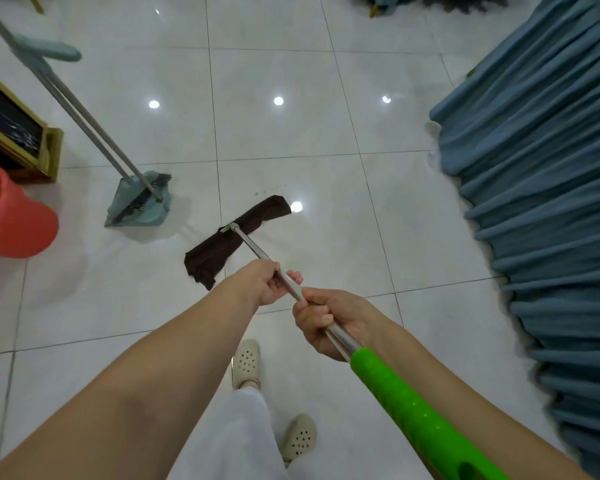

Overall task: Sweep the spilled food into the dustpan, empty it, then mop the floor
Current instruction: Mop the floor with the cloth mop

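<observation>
While the broom and dustpan stand parked, the mop (pixel 243 233) is in use: its dark brown cloth head (pixel 234 233) lies flat on the white tiled floor (pixel 291 133), set diagonally, near the middle of the view and just ahead of the person's feet. The steel handle (pixel 253 247) is joined to the head at a pale green clamp and runs back toward the camera into a bright green grip sleeve (pixel 409 407).

The handle is held by 2 hands. The left hand (pixel 269 282) is the forward one, with fingers curled round the bare steel. The right hand (pixel 329 318) is clamped on the steel just behind it, directly above the green sleeve. Both grips appear firm.

A few small greenish crumbs (pixel 257 193) are seen on the tile just beyond the far end of the cloth; their exact number cannot be told. The teal dustpan (pixel 142 202) rests on the floor to the left, well apart from the mop head, with the broom (pixel 139 197) standing in it. A red bin (pixel 14 216) sits at the left edge and a blue pleated curtain (pixel 534 168) fills the right side.

Judgement: sweeping and emptying appear done; step 3, mopping, is in hand. The next move is judged to call for a forward push so that the cloth is carried over the remaining residue, with downward pressure kept even so the head stays flat. Some crumbs may be smeared, not lifted.
</observation>
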Motion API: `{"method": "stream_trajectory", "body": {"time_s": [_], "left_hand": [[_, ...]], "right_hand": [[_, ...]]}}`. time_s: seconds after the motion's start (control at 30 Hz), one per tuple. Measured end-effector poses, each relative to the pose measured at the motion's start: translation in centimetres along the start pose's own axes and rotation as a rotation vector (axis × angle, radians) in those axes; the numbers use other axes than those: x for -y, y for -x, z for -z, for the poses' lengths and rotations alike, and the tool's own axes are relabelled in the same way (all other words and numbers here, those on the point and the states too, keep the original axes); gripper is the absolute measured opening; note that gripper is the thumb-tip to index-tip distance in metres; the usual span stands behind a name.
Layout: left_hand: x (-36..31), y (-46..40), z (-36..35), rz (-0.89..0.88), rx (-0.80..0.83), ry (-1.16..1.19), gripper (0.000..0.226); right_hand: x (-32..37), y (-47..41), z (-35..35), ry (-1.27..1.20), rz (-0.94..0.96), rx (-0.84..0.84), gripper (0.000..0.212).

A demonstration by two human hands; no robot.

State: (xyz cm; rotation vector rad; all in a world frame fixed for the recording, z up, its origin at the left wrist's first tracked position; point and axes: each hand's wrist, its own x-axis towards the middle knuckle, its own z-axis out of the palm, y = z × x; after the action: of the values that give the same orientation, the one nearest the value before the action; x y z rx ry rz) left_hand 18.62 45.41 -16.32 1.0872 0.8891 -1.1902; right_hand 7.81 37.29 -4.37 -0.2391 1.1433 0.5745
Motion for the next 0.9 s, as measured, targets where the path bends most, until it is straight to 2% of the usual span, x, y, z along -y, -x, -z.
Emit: {"method": "stream_trajectory", "body": {"time_s": [0.2,0.5,0.7,0.9], "left_hand": [[-3.6,0.1,-0.8,0.05,-0.009,-0.108,0.025],[-0.1,1.3,-2.2,0.099,-0.008,-0.214,0.021],[5.5,2.9,-3.6,0.101,-0.002,-0.224,0.028],[15.8,4.1,-5.7,0.115,0.04,-0.159,0.027]], "right_hand": [[1.9,-0.2,-2.0,-0.057,0.022,-0.008,0.02],[-0.5,1.9,0.6,-0.113,0.032,-0.067,0.018],[-2.8,4.6,5.2,-0.116,0.042,-0.073,0.02],[-6.8,9.4,13.6,-0.094,0.053,-0.109,0.022]]}}
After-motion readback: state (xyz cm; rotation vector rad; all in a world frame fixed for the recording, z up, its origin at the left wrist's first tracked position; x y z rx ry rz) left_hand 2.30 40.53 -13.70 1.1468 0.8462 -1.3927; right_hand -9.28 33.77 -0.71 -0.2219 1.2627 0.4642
